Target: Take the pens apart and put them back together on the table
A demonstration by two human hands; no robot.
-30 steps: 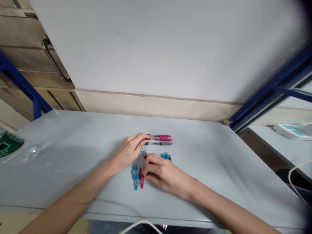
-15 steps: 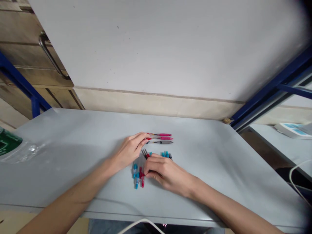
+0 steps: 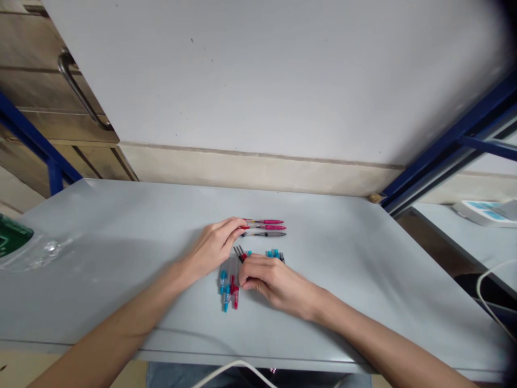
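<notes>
Two red pens (image 3: 272,221) and a grey pen (image 3: 276,234) lie side by side, nearly parallel, on the table. My left hand (image 3: 218,242) has its fingers and thumb closed around the left ends of the red pens, the thumb close to the grey one. Nearer to me, my right hand (image 3: 270,280) is curled low over the table; its fingertips are hidden, and so is whatever they hold. Beside it lie clear pen barrels with blue (image 3: 225,302) and red (image 3: 236,299) ends. Dark thin tips (image 3: 238,251) and blue pieces (image 3: 274,253) poke out behind that hand.
A clear bottle with a green label (image 3: 14,237) lies at the left of the grey table (image 3: 343,242). The wall (image 3: 258,167) closes off the back. Blue metal frames (image 3: 428,145) stand at both sides. A white cable (image 3: 238,364) loops at the front edge.
The whole view has shifted slightly. Both hands and the pens keep nearly the same places.
</notes>
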